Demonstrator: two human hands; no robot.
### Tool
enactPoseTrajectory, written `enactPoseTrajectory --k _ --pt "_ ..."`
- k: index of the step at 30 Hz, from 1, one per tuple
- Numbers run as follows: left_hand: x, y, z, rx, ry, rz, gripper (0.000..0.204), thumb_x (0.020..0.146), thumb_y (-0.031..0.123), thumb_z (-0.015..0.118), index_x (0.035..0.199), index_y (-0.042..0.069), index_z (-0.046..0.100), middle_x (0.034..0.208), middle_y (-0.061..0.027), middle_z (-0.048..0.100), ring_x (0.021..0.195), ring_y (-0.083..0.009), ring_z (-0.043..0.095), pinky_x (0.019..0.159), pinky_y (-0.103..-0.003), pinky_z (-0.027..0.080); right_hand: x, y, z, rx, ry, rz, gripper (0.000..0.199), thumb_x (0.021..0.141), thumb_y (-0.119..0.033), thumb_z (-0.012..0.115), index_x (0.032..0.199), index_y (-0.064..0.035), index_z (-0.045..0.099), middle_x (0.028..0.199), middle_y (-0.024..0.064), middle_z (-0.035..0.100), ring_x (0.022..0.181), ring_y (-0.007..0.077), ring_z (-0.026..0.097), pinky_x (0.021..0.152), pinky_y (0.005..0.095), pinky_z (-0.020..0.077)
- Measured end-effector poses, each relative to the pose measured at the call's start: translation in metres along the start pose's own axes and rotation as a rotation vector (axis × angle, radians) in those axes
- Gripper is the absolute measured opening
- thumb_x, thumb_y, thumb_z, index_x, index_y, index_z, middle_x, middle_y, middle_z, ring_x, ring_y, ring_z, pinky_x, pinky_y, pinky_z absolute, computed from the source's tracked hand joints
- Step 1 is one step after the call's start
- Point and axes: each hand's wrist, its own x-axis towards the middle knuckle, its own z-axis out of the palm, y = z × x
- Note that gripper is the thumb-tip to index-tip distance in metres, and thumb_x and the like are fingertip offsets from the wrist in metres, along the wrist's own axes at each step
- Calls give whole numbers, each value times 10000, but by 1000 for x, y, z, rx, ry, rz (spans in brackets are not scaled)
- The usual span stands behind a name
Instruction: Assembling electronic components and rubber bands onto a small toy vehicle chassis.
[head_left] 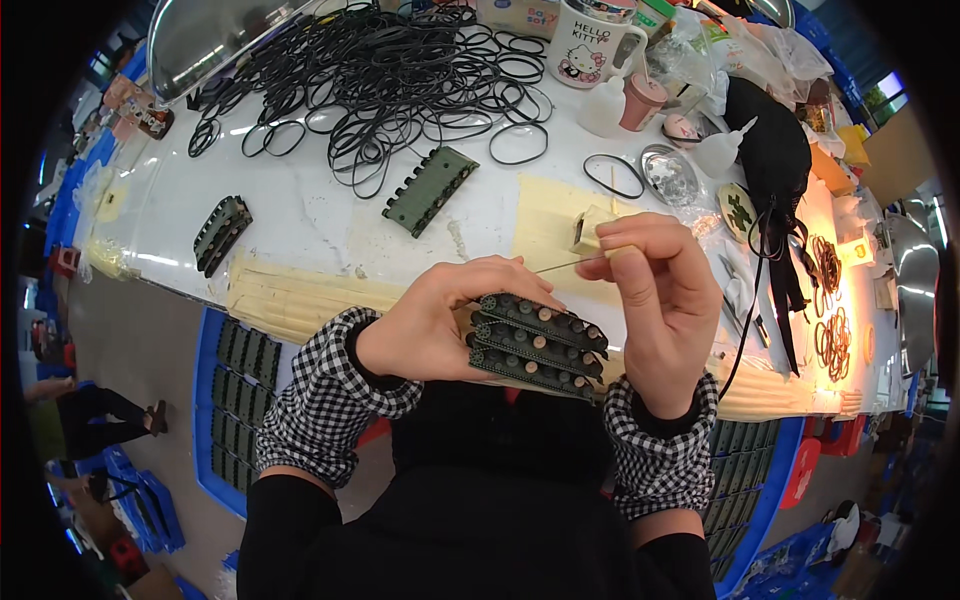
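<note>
My left hand (435, 315) is closed round a few dark green model tank hull pieces (537, 345), held side by side above the table's near edge. Their toothed tracks and round wheels face up, and some wheels have pale tan centres. Between thumb and fingertips, my right hand (665, 300) pinches a thin, needle-like stick (568, 265) that points left toward the hull pieces. I cannot make out its tip. Just beyond those fingertips stands a small cream box-like container (590, 230) on a yellow sheet (540, 220).
One green hull piece (430, 192) and a smaller track piece (222, 235) lie on the white table. Behind them is a heap of black rubber loops (400, 80). A mug (590, 45), a pink cup (643, 100) and a round metal dish (668, 172) stand at the right. Blue trays (207, 400) hold more pieces below.
</note>
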Motion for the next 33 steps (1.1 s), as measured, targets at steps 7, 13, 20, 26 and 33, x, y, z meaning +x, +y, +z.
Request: enactPoseTrajectory --k 7,13,20,26,33 --pt "3 0 1 23 -3 6 523 656 129 893 1128 46 682 1143 -79 700 1177 -244 596 1125 -469 326 8 15 -45 -954 208 -403 79 832 17 680 888 5 626 909 115 629 835 278 607 720 352 483" --pt "4 -2 2 -22 5 -27 531 649 119 894 1130 49 680 1144 -78 696 1171 -236 598 1144 -472 304 2 9 -39 -1036 237 -424 91 818 15 693 894 -5 645 896 112 639 847 268 598 738 357 473" --pt "2 0 2 -30 2 9 542 670 36 856 1158 0 621 1096 -97 652 998 -191 625 885 -305 492 -7 -10 -2 -217 -134 -174 62 846 -1 693 900 -2 663 914 111 675 858 245 644 784 329 493" --pt "-1 -1 5 -173 42 -90 510 698 41 847 1148 -7 611 1029 -74 618 943 -149 610 838 -285 486 -7 -2 9 -172 -195 -104 59 844 -5 701 890 -11 665 898 99 676 864 223 660 749 312 511" --pt "-2 -3 5 -150 44 -84 502 702 40 843 1144 -7 610 1040 -70 610 949 -143 606 841 -278 482 -6 -3 10 -233 -212 -133 63 840 -3 705 888 -12 666 892 96 671 862 227 659 761 320 516"
